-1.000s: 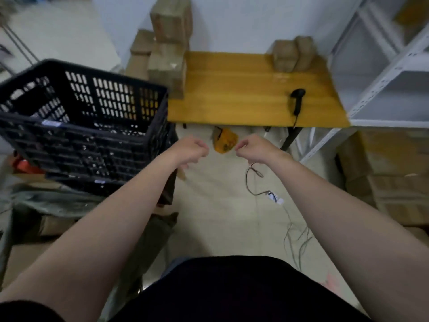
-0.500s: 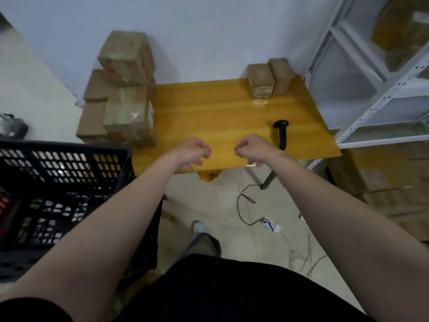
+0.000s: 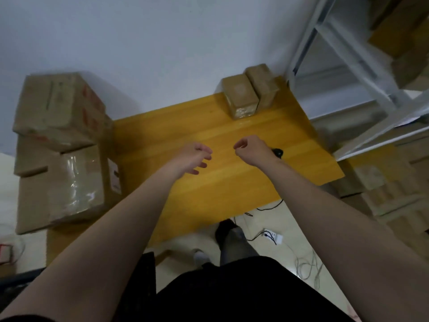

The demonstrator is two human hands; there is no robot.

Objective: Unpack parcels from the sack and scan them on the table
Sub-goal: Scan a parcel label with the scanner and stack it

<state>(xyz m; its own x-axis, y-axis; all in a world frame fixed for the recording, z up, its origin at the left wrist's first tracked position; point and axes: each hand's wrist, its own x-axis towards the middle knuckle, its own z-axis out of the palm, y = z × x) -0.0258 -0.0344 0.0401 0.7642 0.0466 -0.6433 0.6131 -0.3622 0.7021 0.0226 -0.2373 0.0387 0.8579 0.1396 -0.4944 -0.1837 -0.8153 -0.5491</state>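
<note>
Yellow table [image 3: 209,126]: left hand [image 3: 195,158] over middle, fingers loosely spread, empty; right hand [image 3: 251,149] beside scanner [image 3: 277,151], curled, empty; parcels [image 3: 241,96] at far edge.

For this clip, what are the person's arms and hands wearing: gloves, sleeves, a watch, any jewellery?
Both forearms are bare. The left hand and right hand have no gloves, and no watch, band or ring shows. A black sleeve edge peeks in at the lower left corner, the same colour as the black garment over the torso. No markings are visible.
</note>
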